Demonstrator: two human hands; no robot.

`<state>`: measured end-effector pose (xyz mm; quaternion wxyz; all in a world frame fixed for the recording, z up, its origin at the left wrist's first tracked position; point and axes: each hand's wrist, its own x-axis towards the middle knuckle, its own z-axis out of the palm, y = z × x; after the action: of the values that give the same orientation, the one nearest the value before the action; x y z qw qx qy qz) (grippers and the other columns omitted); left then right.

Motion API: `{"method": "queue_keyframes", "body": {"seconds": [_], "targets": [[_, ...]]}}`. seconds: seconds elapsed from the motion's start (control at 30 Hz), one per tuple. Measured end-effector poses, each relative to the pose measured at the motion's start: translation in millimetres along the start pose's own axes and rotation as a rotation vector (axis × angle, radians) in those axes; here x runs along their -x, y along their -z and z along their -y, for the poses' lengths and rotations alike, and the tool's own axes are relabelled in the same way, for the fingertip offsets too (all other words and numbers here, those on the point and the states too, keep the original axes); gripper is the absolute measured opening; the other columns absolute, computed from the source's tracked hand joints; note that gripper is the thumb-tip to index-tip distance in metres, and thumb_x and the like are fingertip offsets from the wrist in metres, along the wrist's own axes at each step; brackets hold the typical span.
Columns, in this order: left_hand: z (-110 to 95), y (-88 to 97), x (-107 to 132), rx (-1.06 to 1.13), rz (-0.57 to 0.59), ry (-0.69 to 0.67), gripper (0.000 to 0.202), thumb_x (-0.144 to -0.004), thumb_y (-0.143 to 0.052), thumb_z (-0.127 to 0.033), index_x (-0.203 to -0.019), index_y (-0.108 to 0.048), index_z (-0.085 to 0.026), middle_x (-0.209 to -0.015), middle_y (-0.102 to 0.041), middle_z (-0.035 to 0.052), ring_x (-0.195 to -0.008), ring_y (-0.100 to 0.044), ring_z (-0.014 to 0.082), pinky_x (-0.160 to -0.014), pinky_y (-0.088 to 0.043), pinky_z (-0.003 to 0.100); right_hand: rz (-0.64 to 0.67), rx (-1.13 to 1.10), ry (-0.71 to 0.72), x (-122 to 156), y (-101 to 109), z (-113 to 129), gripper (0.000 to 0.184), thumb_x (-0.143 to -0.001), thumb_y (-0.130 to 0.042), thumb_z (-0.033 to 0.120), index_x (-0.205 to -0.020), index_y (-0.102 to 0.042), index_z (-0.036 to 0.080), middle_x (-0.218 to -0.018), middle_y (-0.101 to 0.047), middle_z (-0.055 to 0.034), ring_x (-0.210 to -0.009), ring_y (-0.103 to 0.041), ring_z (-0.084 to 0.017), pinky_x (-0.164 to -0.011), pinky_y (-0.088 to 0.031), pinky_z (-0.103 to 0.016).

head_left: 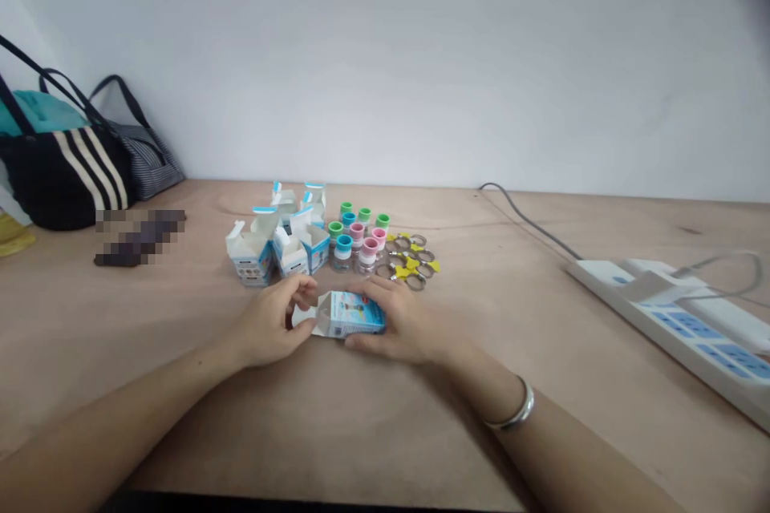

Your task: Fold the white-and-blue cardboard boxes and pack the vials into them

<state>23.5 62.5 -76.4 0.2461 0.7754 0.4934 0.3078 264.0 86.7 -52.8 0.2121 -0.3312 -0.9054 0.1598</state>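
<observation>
Left hand (pixel 269 322), right hand (pixel 402 322) both grasping small printed carton (pixel 352 314) at table (pixel 481 313), end flap open; open cartons (pixel 263 244), colored-ring fittings (pixel 358 239) just ahead.

Small carton (pixel 350 314) is btwn L hand (pixel 268 322) and R hand (pixel 400 322), on wooden table (pixel 385 433). Behind L hand stand open cartons (pixel 268 240); behind R hand, round fittings (pixel 358 239) and hose clamps (pixel 409 260). Far right of R hand lies power strip (pixel 667 313); far left of L hand, bags (pixel 66 168).

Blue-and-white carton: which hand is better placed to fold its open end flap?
Left, probably: the left hand sits at the carton's open end, by the white flap; the right hand covers the other end.
</observation>
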Motion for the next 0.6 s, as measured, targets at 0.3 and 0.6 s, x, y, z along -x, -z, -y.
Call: {"method": "queue_keyframes", "body": {"seconds": [0.3, 0.6], "targets": [[-8, -11.9, -4, -0.058, -0.003, -0.16, 0.016, -0.075, -0.056, -0.015, -0.089, -0.059, -0.02, -0.094, -0.062, 0.0039, -0.09, -0.06, 0.0186, -0.083, -0.047, 0.033, -0.055, 0.159, 0.053, 0, -10, 1, 0.056, -0.07, -0.068, 0.048, -0.116, -0.056, 0.019, -0.109, -0.061, -0.0101, -0.099, -0.054, -0.026, -0.084, -0.036, -0.039], [-9, -3.5, 1, 0.464, -0.002, 0.164, 0.031, -0.078, -0.058, -0.027, -0.106, -0.049, -0.019, -0.097, -0.059, 0.0046, -0.084, -0.06, 0.0161, -0.07, -0.05, 0.028, -0.087, 0.112, 0.054, 0, -5, -2, 0.062, -0.069, -0.068, 0.05, -0.121, -0.053, 0.02, -0.109, -0.06, -0.0113, -0.098, -0.055, -0.026, -0.084, -0.039, -0.039]]}}
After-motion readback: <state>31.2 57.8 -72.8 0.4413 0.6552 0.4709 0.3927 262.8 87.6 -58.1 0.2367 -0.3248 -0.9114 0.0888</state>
